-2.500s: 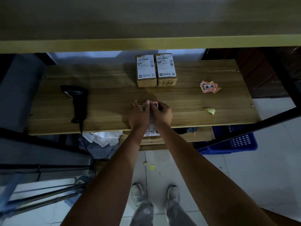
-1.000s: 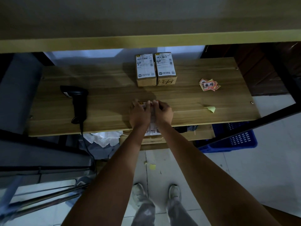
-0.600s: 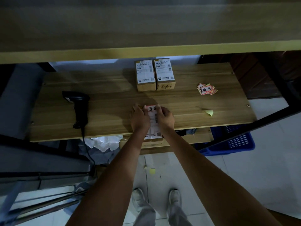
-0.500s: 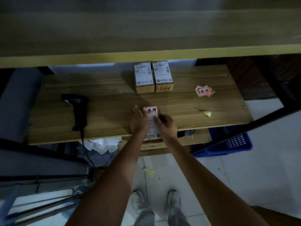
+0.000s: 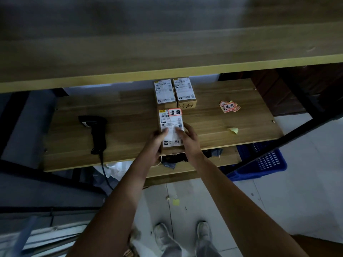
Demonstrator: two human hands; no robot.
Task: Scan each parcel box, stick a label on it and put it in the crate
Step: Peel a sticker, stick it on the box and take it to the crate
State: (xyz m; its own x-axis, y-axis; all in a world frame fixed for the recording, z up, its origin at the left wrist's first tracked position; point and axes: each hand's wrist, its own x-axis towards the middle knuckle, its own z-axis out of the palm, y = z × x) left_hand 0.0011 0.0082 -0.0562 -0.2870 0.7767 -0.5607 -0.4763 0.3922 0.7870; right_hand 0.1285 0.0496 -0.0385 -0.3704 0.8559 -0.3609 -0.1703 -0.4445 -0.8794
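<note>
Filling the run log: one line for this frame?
parcel box: labelled | left hand, right hand: both hold it | blue crate: not yet reached

**Labelled parcel held in both hands at the worktop's front edge**

A parcel box [image 5: 171, 129] lies lengthwise at the middle of the front edge of the wooden worktop [image 5: 130, 112]. The left hand [image 5: 155, 143] and right hand [image 5: 189, 140] grip its near end, thumbs on top. A red-bordered label [image 5: 175, 112] sits at its far right corner. Two more parcel boxes [image 5: 174, 92] stand side by side at the back edge. A black scanner [image 5: 95, 130] lies toward the left edge. A pile of red labels [image 5: 229, 106] lies toward the right edge, with a yellow scrap [image 5: 233, 130] nearer the front. A blue crate [image 5: 263, 162] sits on the floor below the front right corner.
</note>
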